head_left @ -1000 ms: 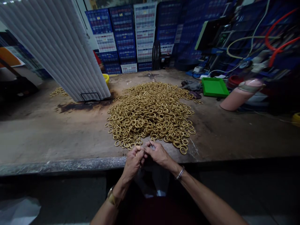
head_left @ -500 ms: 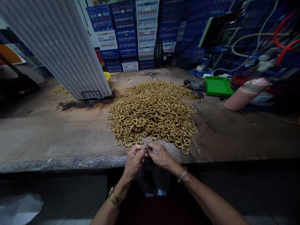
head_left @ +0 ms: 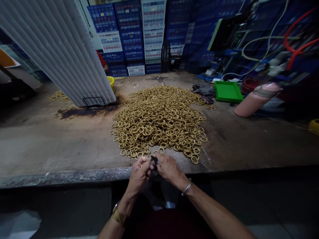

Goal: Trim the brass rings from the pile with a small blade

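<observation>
A broad heap of brass-coloured rings point(head_left: 159, 116) is spread over the worktable point(head_left: 74, 142). At the table's front edge, my left hand point(head_left: 141, 172) is closed in a pinch around one ring, mostly covered by the fingers. Close beside it, my right hand point(head_left: 169, 167) is wrapped around a small dark tool point(head_left: 154, 159). Only the tool's dark tip shows, near the pinched ring, so its exact kind is hidden. A few loose rings lie just beyond my fingertips.
A tall ribbed white panel point(head_left: 64, 53) in a black wire stand rises on the left. Stacked crates point(head_left: 132, 36) line the back. To the right are a green tray point(head_left: 228, 91), a dark cloth point(head_left: 204, 89), a pink bottle point(head_left: 256, 99) and red hoses point(head_left: 289, 46).
The view has shifted slightly, so the scene sits a little further left. My right hand has turned, and the tool's dark tip now shows more clearly beside the ring in my left hand.
</observation>
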`<state>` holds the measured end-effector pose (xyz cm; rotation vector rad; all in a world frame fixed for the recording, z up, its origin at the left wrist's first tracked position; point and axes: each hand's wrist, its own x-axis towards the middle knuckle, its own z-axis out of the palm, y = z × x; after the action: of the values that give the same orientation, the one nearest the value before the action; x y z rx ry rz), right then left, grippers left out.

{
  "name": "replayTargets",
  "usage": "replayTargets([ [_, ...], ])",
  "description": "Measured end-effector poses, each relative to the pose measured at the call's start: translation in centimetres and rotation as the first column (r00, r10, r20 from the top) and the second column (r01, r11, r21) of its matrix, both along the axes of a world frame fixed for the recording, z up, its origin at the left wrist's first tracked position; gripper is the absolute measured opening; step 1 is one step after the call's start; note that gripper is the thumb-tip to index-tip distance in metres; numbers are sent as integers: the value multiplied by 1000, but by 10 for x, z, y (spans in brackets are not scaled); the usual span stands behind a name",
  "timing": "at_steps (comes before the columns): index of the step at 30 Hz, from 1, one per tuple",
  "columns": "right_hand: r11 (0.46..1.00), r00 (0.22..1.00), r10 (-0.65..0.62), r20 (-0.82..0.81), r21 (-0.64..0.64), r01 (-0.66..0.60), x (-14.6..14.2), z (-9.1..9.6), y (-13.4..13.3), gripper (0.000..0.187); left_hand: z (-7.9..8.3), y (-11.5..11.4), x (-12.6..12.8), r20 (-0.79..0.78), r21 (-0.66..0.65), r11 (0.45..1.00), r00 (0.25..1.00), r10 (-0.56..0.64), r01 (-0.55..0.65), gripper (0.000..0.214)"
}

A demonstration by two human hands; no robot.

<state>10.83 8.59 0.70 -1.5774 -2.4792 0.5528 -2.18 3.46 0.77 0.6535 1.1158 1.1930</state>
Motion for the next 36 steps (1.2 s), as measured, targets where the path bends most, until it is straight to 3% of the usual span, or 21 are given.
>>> replayTargets([
  [3, 992, 993, -120, -1, 39, 120, 8, -6, 7, 18, 5, -5, -3, 124, -13, 999, 992, -28, 30, 27],
  [6, 983, 985, -161, -67, 78, 166, 14, -10, 12, 19, 8, -6, -5, 259, -26, 999, 966, -13, 20, 25],
  [14, 992, 994, -59, -90, 102, 68, 3, -7, 13, 20, 6, -3, -2, 372, -91, 994, 924, 83, -52, 21],
  [24, 991, 995, -84, -52, 101, 89, -1, -5, 19, 21, 1, 1, -9, 541, -131, 991, 838, 78, -8, 17],
  [31, 982, 991, -130, -25, 131, 133, -3, -5, 13, 18, -5, 1, -7, 482, -154, 987, 868, 122, -53, 23],
  [36, 982, 990, -138, -29, 123, 141, -6, -8, 12, 18, -3, -1, -6, 428, -138, 990, 899, 89, -32, 26],
])
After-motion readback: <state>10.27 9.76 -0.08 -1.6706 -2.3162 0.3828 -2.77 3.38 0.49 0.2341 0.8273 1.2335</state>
